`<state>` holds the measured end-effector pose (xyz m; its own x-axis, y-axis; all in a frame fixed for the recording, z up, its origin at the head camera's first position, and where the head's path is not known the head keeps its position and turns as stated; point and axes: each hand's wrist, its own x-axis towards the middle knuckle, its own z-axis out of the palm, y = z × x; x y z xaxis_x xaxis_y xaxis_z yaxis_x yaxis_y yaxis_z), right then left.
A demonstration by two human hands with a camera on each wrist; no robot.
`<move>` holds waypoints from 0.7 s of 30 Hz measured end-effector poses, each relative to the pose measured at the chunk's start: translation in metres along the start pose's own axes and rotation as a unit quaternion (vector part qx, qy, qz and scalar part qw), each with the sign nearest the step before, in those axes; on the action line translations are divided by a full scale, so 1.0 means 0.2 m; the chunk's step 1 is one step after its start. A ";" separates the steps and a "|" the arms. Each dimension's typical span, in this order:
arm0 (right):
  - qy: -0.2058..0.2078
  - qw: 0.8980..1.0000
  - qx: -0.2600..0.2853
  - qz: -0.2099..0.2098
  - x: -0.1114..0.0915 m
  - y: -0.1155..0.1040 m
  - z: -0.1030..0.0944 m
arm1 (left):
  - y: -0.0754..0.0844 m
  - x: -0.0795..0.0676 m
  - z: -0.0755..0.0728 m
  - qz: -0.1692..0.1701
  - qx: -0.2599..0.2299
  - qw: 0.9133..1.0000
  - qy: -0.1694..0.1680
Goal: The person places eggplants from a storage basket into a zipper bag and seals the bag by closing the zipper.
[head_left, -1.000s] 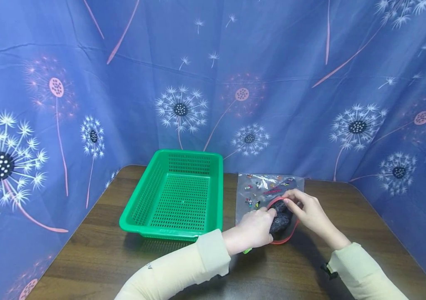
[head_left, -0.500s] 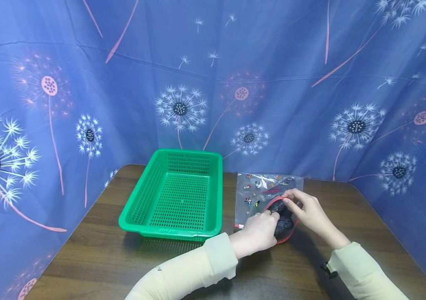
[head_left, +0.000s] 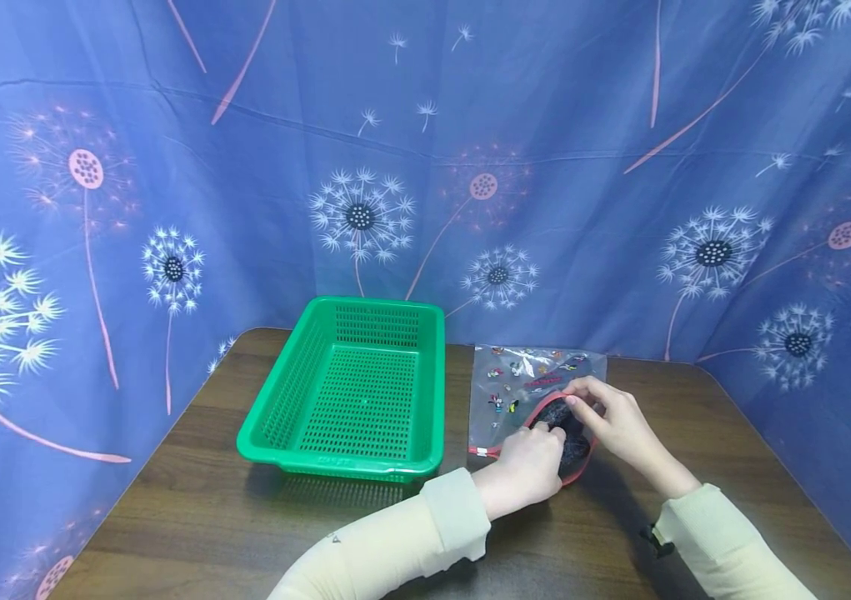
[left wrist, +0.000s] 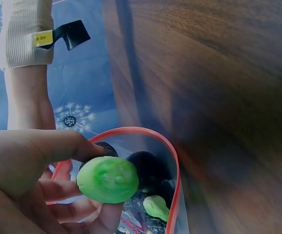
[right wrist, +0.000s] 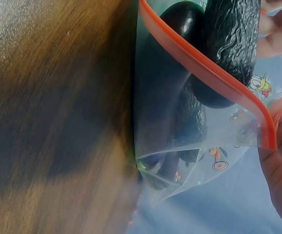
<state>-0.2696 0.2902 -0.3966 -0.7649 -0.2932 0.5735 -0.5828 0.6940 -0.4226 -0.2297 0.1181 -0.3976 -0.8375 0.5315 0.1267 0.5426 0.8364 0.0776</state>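
Observation:
In the head view my left hand is at the mouth of a clear zip bag with cartoon prints and a red rim. It grips a dark, wrinkled, eggplant-like vegetable, whose pale green end faces the left wrist camera. The right wrist view has its dark body partly inside the bag opening. My right hand pinches the bag's red rim on the far right side and keeps the mouth spread. Deeper in the bag lie a glossy dark vegetable and another small green end.
A green perforated plastic basket stands on the brown wooden table, left of the bag. Blue dandelion-print cloth hangs behind and at both sides of the table.
My left hand has moved to the right over the bag opening with the dark vegetable, uncovering the bag's lower left corner. The right hand stays on the rim.

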 end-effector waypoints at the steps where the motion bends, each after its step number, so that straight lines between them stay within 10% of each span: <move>1: -0.001 1.000 -0.001 0.000 0.00 0.00 0.00 | 0.01 0.00 0.00 0.000 0.006 1.000 0.000; 21: 0.005 1.000 0.003 0.000 -0.01 -0.01 0.01 | 0.08 0.06 0.07 -0.026 0.023 0.999 0.004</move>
<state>-0.2681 0.2884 -0.3976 -0.7623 -0.2858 0.5806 -0.5843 0.6897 -0.4276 -0.2323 0.1406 -0.4077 -0.8637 0.4867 0.1311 0.4951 0.8679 0.0397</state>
